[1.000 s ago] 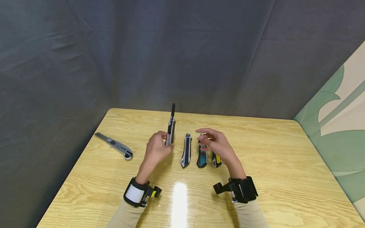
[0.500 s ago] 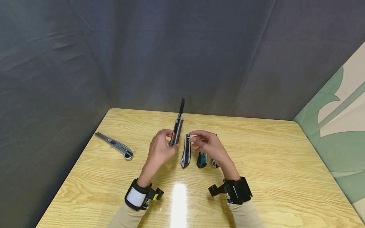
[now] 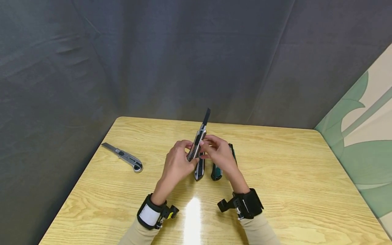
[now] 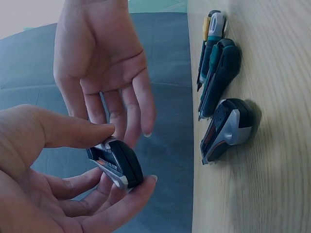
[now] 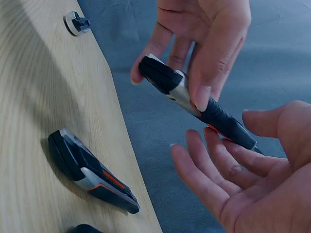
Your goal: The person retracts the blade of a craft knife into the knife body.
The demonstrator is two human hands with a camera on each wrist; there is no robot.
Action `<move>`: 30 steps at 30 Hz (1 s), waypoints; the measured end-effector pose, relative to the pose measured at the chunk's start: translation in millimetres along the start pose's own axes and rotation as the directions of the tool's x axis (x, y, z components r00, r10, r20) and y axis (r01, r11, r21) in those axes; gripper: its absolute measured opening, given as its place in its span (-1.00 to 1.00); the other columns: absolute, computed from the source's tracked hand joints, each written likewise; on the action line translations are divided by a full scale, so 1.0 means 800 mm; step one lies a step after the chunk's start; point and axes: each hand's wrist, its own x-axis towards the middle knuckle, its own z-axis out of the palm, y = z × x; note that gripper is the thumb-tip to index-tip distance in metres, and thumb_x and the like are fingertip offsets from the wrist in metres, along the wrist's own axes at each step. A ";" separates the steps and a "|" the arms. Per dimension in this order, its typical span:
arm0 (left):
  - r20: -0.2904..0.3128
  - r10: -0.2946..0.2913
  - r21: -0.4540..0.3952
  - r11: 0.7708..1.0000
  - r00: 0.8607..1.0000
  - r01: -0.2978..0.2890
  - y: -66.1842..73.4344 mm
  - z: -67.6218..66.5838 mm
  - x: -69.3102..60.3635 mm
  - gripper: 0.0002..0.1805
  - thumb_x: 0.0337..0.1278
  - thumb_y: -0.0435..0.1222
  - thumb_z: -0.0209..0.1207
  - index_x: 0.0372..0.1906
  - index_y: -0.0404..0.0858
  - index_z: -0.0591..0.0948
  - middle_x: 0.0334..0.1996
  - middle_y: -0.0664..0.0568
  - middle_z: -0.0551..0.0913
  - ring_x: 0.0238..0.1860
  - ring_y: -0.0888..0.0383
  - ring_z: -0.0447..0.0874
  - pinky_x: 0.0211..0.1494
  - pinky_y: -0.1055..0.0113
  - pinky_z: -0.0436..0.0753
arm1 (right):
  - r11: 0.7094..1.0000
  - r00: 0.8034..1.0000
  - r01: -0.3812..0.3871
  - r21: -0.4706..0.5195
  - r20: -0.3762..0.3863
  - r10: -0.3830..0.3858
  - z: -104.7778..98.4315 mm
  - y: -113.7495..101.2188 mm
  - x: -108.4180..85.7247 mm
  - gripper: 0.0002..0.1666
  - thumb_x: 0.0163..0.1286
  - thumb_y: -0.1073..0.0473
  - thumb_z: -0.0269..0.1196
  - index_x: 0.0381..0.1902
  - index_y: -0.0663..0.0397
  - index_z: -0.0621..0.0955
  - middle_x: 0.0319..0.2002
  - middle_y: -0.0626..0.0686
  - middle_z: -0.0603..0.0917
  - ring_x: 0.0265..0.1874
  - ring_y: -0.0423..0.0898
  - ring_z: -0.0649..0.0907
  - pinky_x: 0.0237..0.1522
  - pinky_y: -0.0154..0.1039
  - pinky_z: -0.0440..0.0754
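My left hand [image 3: 179, 161] pinches a grey and black snap-off utility knife [image 3: 198, 139] by its rear end, thumb on one side and fingers on the other. Its long dark blade is extended, pointing up and away. My right hand [image 3: 222, 154] is at the knife's front half; in the right wrist view its fingers [image 5: 228, 165] lie loosely under the handle and the thumb stands apart from it. Under the hands, a similar utility knife [image 3: 200, 170] lies on the table. A teal and black utility knife [image 3: 216, 173] is partly hidden by my right hand.
Another utility knife with a yellow part [image 4: 216, 24] lies beyond the teal one, mostly covered in the head view. At the left of the wooden table [image 3: 291, 170] lies a grey utility knife [image 3: 130, 159], blade extended. A dark curtain [image 3: 196, 61] hangs behind the table.
My left hand has carried the utility knife to the right, tilting its blade rightward. My right hand has come left to meet it. The knives on the table have stayed put.
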 end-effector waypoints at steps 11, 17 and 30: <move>0.051 -0.013 -0.045 0.999 0.999 0.015 0.002 0.006 -0.002 -0.43 -0.08 -0.19 0.51 0.07 -0.24 0.55 -0.06 -0.05 0.61 -0.24 0.07 0.67 -0.25 0.27 0.65 | 0.999 0.999 -0.006 0.032 -0.038 0.007 0.004 0.007 -0.001 -0.62 0.44 0.16 0.26 0.18 0.06 0.57 -0.05 0.24 0.66 -0.20 -0.05 0.78 -0.19 -0.08 0.82; 0.105 0.005 -0.192 0.981 0.994 0.015 -0.001 0.006 0.002 -0.41 -0.04 -0.25 0.49 0.14 -0.20 0.52 -0.02 -0.02 0.60 -0.18 0.05 0.68 -0.18 0.24 0.71 | 0.998 0.998 0.014 0.064 -0.061 -0.010 -0.002 0.003 -0.001 -0.59 0.45 0.18 0.25 0.23 0.03 0.56 0.00 0.24 0.62 -0.14 -0.01 0.76 -0.15 -0.01 0.81; 0.178 -0.013 -0.457 0.885 0.984 0.095 -0.009 0.006 0.008 -0.68 0.23 -0.36 0.29 0.07 -0.18 0.61 -0.04 -0.10 0.67 -0.14 -0.06 0.71 -0.23 0.20 0.78 | 0.990 0.994 0.068 0.125 -0.095 -0.056 -0.012 -0.002 0.001 -0.62 0.42 0.25 0.26 0.18 0.14 0.57 -0.09 0.18 0.60 -0.21 -0.11 0.69 -0.19 -0.07 0.82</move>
